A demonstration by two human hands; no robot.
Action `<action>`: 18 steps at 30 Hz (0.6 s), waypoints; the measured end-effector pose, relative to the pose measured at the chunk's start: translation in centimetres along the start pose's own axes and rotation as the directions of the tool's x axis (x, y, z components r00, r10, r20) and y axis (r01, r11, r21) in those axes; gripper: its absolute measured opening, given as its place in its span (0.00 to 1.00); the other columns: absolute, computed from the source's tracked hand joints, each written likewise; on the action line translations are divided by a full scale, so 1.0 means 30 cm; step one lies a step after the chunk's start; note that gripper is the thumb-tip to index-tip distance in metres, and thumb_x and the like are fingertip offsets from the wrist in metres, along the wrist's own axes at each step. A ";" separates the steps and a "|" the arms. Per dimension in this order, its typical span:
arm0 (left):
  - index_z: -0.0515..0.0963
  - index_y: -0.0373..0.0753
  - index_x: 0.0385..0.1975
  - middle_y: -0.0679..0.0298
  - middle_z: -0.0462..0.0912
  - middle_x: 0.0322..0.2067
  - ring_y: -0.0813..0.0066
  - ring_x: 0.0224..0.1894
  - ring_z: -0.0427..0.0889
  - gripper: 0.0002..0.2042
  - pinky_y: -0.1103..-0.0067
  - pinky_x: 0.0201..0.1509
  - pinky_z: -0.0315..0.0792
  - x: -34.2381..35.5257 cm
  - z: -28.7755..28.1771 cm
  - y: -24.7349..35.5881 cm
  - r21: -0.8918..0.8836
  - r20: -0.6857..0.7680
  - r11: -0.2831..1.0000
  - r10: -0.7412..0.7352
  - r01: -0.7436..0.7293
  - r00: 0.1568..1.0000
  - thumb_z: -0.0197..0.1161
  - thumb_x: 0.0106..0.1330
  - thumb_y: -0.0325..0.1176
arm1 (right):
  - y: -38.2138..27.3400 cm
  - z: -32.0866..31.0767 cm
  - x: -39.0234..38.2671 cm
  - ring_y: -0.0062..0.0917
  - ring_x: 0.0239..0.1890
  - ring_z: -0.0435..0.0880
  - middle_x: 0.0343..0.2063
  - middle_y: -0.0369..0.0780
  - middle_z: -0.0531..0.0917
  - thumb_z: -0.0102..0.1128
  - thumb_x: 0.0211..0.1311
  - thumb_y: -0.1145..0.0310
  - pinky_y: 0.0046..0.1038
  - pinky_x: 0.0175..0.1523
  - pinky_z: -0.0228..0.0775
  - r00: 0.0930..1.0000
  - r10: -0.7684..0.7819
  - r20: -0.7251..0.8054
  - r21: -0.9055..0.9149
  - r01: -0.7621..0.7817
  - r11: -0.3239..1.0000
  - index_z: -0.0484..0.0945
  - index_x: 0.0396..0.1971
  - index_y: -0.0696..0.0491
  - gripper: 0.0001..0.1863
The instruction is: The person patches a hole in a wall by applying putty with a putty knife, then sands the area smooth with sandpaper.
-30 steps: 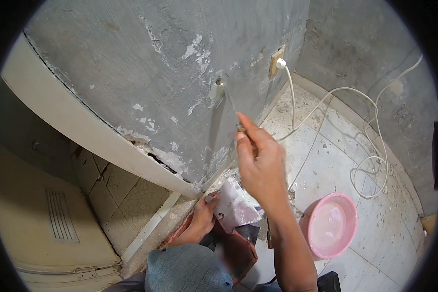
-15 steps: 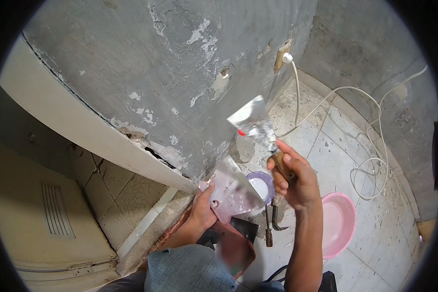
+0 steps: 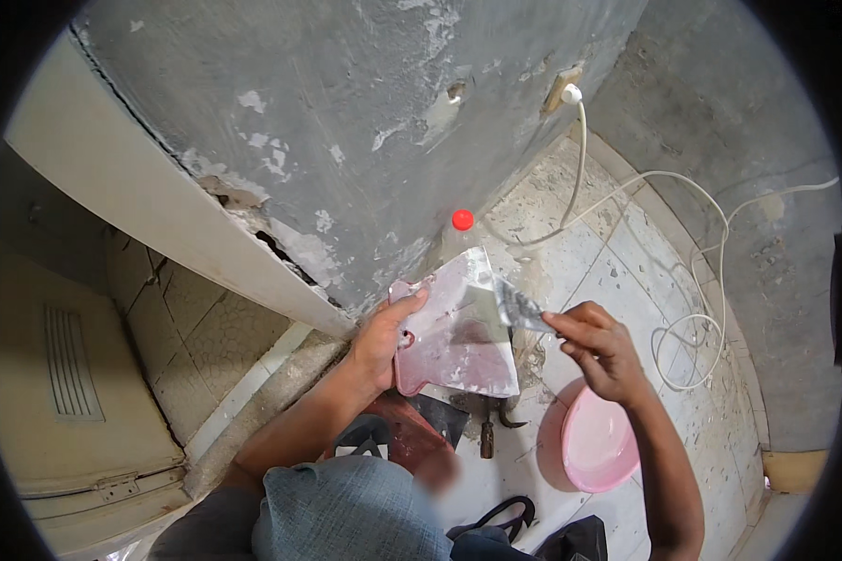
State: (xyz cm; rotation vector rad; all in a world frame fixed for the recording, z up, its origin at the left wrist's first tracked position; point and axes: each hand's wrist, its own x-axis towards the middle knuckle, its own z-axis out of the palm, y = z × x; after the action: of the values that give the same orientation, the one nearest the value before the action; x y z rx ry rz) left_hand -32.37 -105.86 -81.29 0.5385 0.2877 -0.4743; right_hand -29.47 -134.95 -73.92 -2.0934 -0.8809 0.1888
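Note:
My left hand (image 3: 381,341) grips a flat pinkish plate (image 3: 454,341) by its left end, thumb on top. White paste streaks its face and coats part of its rim. In my right hand (image 3: 603,351) is a putty knife (image 3: 517,309), pinched between thumb and fingers; its handle is mostly hidden by them. The metal blade rests at the plate's right edge, seen nearly edge-on. Just beyond the plate stands a clear bottle with a red cap (image 3: 462,221), its lower part covered.
On the tiled floor are a pink basin (image 3: 568,435), a screwdriver (image 3: 487,438) and a dark hooked tool (image 3: 509,418). A white cord (image 3: 711,199) runs from a plug (image 3: 571,93) on the grey, patchy wall (image 3: 346,84). A pale door frame (image 3: 131,201) stands left.
The putty knife has come down from above the floor to the plate's right edge. The plate has risen slightly rightward and hides the purple bowl seen before.

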 end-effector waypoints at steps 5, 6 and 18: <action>0.68 0.34 0.57 0.54 0.79 0.47 0.61 0.47 0.82 0.20 0.64 0.50 0.79 0.004 -0.020 -0.011 0.066 -0.022 0.997 0.037 -0.036 0.999 0.54 0.69 0.37 | 0.076 0.108 -0.025 0.28 0.32 0.75 0.31 0.35 0.80 0.57 0.49 0.81 0.31 0.45 0.61 0.981 -0.185 -0.057 -0.288 0.161 0.944 0.80 0.52 0.40 0.28; 0.68 0.34 0.57 0.54 0.79 0.47 0.61 0.47 0.82 0.20 0.64 0.50 0.79 0.001 -0.024 -0.014 0.066 -0.042 0.998 0.027 -0.024 0.999 0.54 0.69 0.37 | 0.088 0.114 -0.035 0.28 0.32 0.75 0.31 0.35 0.80 0.57 0.49 0.82 0.31 0.45 0.61 0.974 -0.207 -0.090 -0.327 0.168 0.930 0.80 0.52 0.39 0.29; 0.68 0.31 0.55 0.51 0.79 0.46 0.61 0.46 0.83 0.20 0.66 0.51 0.79 0.030 -0.048 -0.004 0.153 -0.063 0.977 0.159 -0.148 0.985 0.56 0.68 0.36 | 0.151 0.071 -0.161 0.24 0.28 0.74 0.26 0.36 0.78 0.55 0.54 0.81 0.27 0.37 0.62 0.987 0.005 -0.159 -0.343 -0.060 0.937 0.81 0.49 0.48 0.21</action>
State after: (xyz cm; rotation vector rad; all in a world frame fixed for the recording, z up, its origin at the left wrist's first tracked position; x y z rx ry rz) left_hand -31.86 -105.49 -82.86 0.7186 0.2819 -0.3267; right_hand -31.59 -138.54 -79.52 -2.4128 -0.8301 -0.1237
